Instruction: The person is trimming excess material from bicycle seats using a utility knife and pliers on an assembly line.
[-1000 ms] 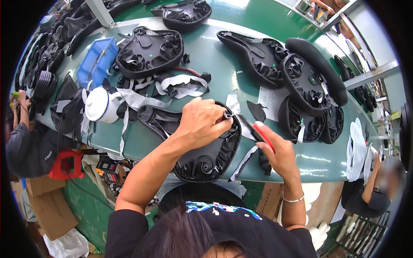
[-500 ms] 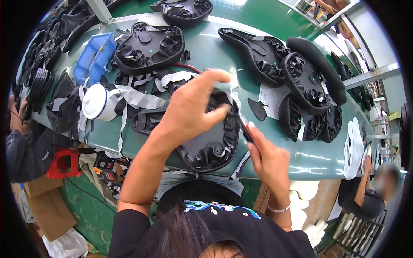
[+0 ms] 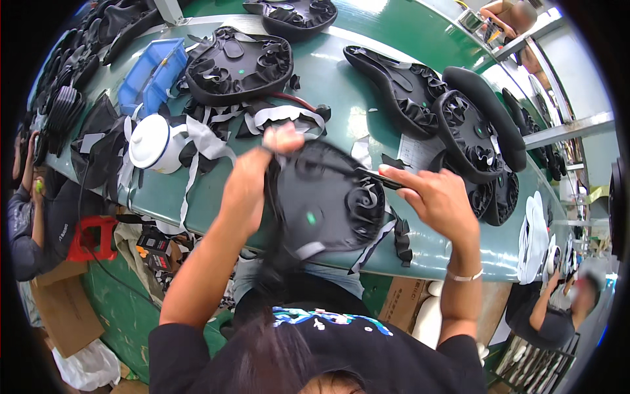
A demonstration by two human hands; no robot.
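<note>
A black padded seat cushion (image 3: 321, 207) is tilted in front of me at the table's near edge, its underside with gathered fabric rim facing up. At its far left edge my left hand (image 3: 252, 177) is closed on the rim; motion blurs the fingertips. My right hand (image 3: 443, 200) is wrapped round a slim, dark-handled tool (image 3: 387, 178), whose tip reaches the cushion's right rim. I cannot make out the tool's kind. A gathered black fabric strip (image 3: 402, 243) lies to the right of the cushion, beside a pale strip.
More black cushions stand at the far left (image 3: 239, 69) and right (image 3: 466, 134). On the left are a white lidded enamel mug (image 3: 154, 144), a blue bin (image 3: 149, 75) and fabric scraps (image 3: 289, 118). Co-workers sit at the left and right edges; another stands at the back right.
The cushion has been turned and tilted. My left hand has come down from above onto its rim. My right hand has moved up and right with the tool.
</note>
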